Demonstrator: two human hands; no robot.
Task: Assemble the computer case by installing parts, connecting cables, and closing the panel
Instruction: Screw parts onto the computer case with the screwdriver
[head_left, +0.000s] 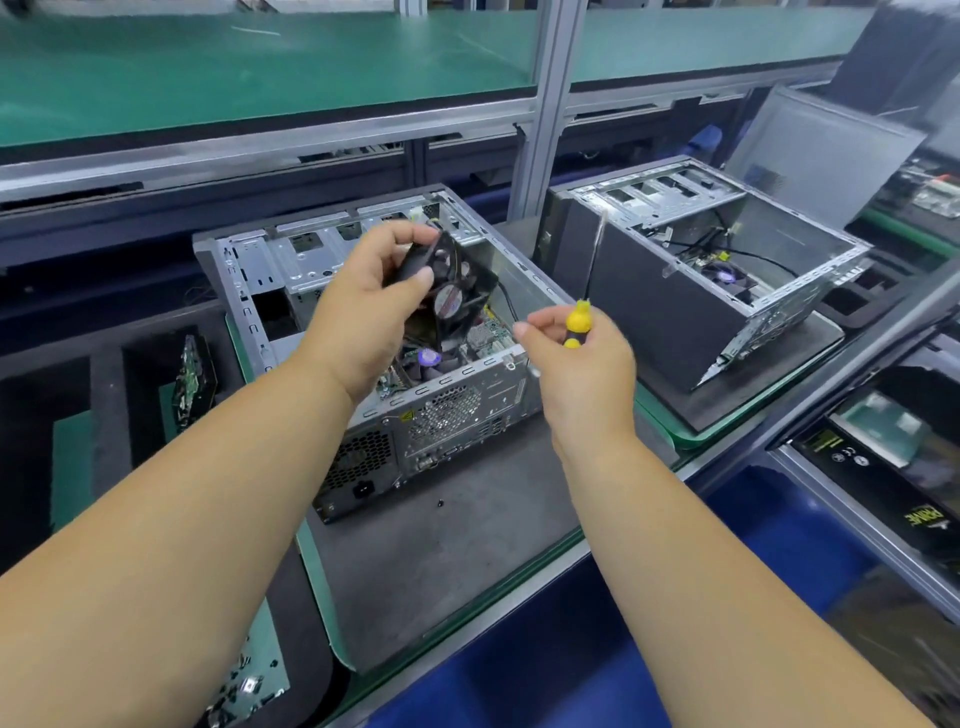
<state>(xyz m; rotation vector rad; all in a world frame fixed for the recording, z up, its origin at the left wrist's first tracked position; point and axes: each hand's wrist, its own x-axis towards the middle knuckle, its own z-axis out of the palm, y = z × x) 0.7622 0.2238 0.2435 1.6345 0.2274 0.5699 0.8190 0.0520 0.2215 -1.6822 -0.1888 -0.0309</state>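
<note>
Workbench mat (441, 566), grey, green-edged, factory line: open computer case (363, 312) lying on it. Black fan (457, 280) above case interior, gripped by left hand (363, 317). Right hand (582, 364) clasps yellow-handled screwdriver (579, 322), shaft upward. Second case (701, 280) beside.

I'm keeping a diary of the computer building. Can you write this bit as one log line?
left hand: holds black fan above open case | right hand: grips yellow screwdriver, tip up | fan: not mounted
</note>
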